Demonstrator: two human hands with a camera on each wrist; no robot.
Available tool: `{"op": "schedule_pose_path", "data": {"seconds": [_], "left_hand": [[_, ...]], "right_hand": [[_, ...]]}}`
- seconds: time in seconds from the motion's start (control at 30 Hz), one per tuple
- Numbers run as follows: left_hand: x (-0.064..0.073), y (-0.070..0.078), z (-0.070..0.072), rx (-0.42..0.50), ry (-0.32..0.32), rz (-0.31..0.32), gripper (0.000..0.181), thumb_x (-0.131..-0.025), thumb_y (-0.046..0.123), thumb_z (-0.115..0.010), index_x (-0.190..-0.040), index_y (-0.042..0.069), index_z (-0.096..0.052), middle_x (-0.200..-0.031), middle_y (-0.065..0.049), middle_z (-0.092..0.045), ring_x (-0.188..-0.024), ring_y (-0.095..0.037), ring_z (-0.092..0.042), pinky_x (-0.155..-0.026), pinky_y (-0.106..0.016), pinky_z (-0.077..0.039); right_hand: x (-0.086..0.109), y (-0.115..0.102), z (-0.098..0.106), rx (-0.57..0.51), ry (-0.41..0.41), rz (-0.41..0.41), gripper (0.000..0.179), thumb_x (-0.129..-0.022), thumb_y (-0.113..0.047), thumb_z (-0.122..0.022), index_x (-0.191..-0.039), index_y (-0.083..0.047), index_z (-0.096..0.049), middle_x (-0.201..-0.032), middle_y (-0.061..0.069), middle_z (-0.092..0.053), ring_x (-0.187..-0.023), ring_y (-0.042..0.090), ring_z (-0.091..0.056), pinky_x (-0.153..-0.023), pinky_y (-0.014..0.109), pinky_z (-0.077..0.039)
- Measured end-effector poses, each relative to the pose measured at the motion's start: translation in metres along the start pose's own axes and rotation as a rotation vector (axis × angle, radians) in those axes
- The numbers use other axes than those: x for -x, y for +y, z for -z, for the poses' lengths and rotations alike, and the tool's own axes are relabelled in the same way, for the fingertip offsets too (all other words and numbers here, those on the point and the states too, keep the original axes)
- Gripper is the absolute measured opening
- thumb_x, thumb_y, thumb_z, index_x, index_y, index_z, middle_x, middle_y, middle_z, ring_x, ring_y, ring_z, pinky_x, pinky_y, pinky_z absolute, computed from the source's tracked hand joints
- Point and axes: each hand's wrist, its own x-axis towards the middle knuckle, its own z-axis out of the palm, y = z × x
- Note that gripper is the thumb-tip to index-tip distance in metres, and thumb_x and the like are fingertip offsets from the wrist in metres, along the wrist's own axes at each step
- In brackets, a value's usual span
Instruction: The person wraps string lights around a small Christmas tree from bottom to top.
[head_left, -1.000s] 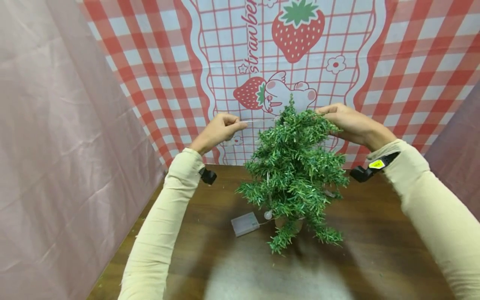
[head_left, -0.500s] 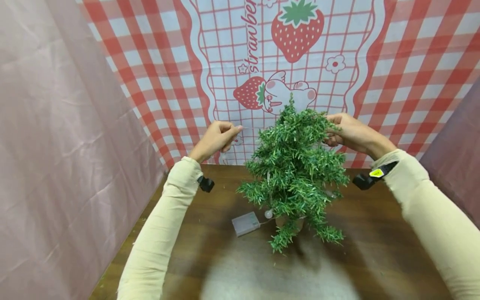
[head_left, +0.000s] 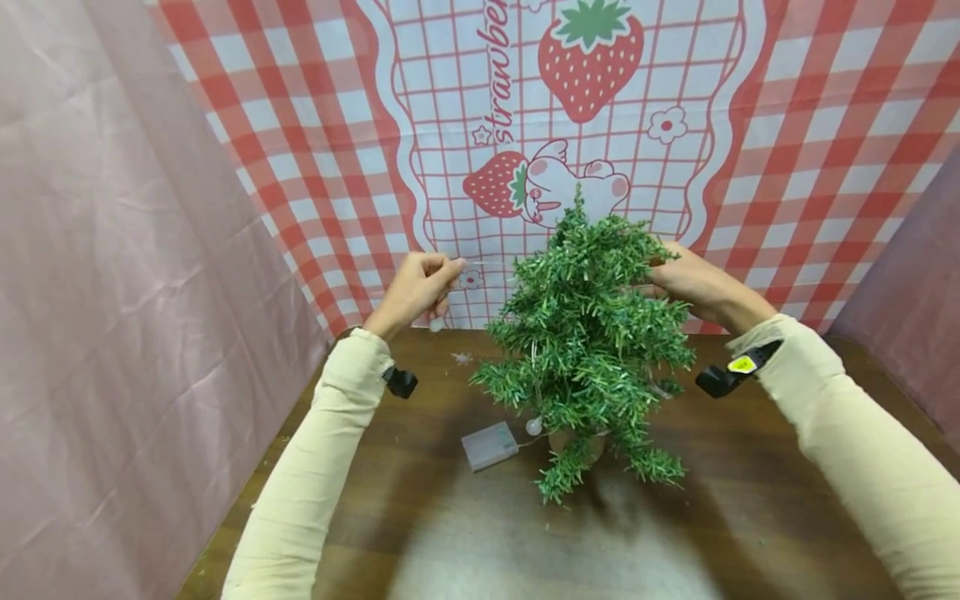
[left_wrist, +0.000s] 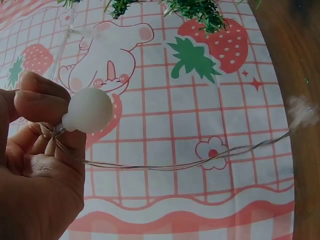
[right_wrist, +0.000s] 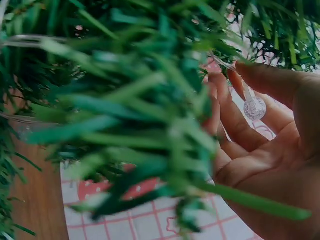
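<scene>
A small green artificial Christmas tree (head_left: 592, 333) stands upright on the wooden table. Left of it, my left hand (head_left: 415, 287) pinches the thin wire of a string of lights, which stretches taut toward the tree. The left wrist view shows a round white bulb (left_wrist: 91, 111) beside those fingers, and a twisted wire (left_wrist: 150, 167) trailing off to the right. My right hand (head_left: 705, 283) is behind the tree's right side, fingertips partly hidden by branches. In the right wrist view its thumb and finger pinch the wire, with a clear bulb (right_wrist: 255, 108) hanging by the palm.
A translucent battery box (head_left: 489, 447) lies on the table left of the tree's base, wired to it. Another bulb (head_left: 533, 427) hangs near the base. Behind the table hangs a strawberry-print checked cloth (head_left: 592, 62); a pink curtain (head_left: 150, 292) closes off the left.
Both hands have moved downward, the left also a little to the left, with the wire still stretched between it and the tree. Tree and battery box have stayed in place.
</scene>
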Motion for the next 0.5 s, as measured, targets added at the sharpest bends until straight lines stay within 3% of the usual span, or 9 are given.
{"op": "schedule_pose_path", "data": {"seconds": [0.07, 0.1, 0.17, 0.23, 0.33, 0.4, 0.5], "left_hand": [[0.003, 0.002, -0.001, 0.050, 0.002, 0.016, 0.039, -0.104, 0.026, -0.055, -0.073, 0.002, -0.056, -0.051, -0.008, -0.049, -0.039, -0.017, -0.046, -0.038, -0.031, -0.042], [0.005, 0.004, -0.002, 0.084, 0.003, 0.024, 0.039, -0.104, 0.026, -0.054, -0.073, 0.001, -0.056, -0.051, -0.008, -0.048, -0.039, -0.017, -0.046, -0.038, -0.030, -0.041], [0.008, 0.009, -0.004, 0.156, 0.010, 0.032, 0.038, -0.104, 0.025, -0.054, -0.074, 0.001, -0.056, -0.050, -0.006, -0.046, -0.039, -0.016, -0.045, -0.037, -0.029, -0.038], [0.011, 0.016, -0.006, 0.232, 0.009, 0.030, 0.038, -0.104, 0.026, -0.054, -0.075, 0.001, -0.056, -0.051, -0.004, -0.044, -0.040, -0.015, -0.045, -0.036, -0.026, -0.035], [0.016, 0.025, -0.008, 0.318, 0.007, 0.020, 0.036, -0.104, 0.025, -0.054, -0.076, 0.001, -0.056, -0.051, -0.002, -0.043, -0.039, -0.014, -0.044, -0.034, -0.026, -0.029], [0.021, 0.029, -0.009, 0.356, -0.003, 0.018, 0.035, -0.105, 0.024, -0.052, -0.078, 0.002, -0.056, -0.051, -0.002, -0.042, -0.039, -0.014, -0.044, -0.034, -0.026, -0.028], [0.028, 0.032, -0.009, 0.390, -0.006, 0.029, 0.033, -0.106, 0.023, -0.050, -0.082, 0.002, -0.057, -0.054, -0.003, -0.042, -0.039, -0.014, -0.044, -0.034, -0.025, -0.029]], "right_hand": [[0.000, 0.002, -0.002, 0.009, 0.004, -0.047, 0.060, -0.101, -0.008, -0.040, -0.158, -0.005, -0.020, -0.151, 0.024, -0.036, -0.107, 0.033, -0.056, -0.081, 0.036, -0.051], [0.000, 0.003, -0.003, 0.009, 0.015, -0.068, 0.062, -0.101, -0.009, -0.041, -0.158, -0.004, -0.016, -0.151, 0.028, -0.032, -0.111, 0.034, -0.053, -0.086, 0.036, -0.051], [0.002, 0.004, -0.004, -0.011, 0.032, -0.086, 0.061, -0.100, -0.010, -0.042, -0.155, -0.005, -0.017, -0.144, 0.025, -0.041, -0.113, 0.029, -0.053, -0.088, 0.034, -0.049], [0.003, 0.004, -0.005, -0.041, 0.065, -0.050, 0.046, -0.100, -0.011, -0.044, -0.145, -0.008, -0.037, -0.123, 0.011, -0.059, -0.097, 0.018, -0.059, -0.076, 0.028, -0.051], [0.005, 0.004, -0.005, -0.089, 0.087, 0.024, 0.028, -0.102, -0.009, -0.042, -0.128, -0.015, -0.053, -0.092, -0.012, -0.066, -0.082, 0.005, -0.062, -0.064, 0.024, -0.051], [0.008, 0.003, -0.005, -0.101, 0.090, 0.064, 0.038, -0.103, -0.008, -0.040, -0.139, -0.013, -0.051, -0.095, -0.014, -0.068, -0.085, 0.004, -0.066, -0.061, 0.023, -0.051], [0.016, 0.002, -0.006, -0.053, 0.134, 0.080, 0.052, -0.105, -0.013, -0.043, -0.155, -0.007, -0.029, -0.092, -0.011, -0.068, -0.081, 0.004, -0.066, -0.058, 0.023, -0.051]]}}
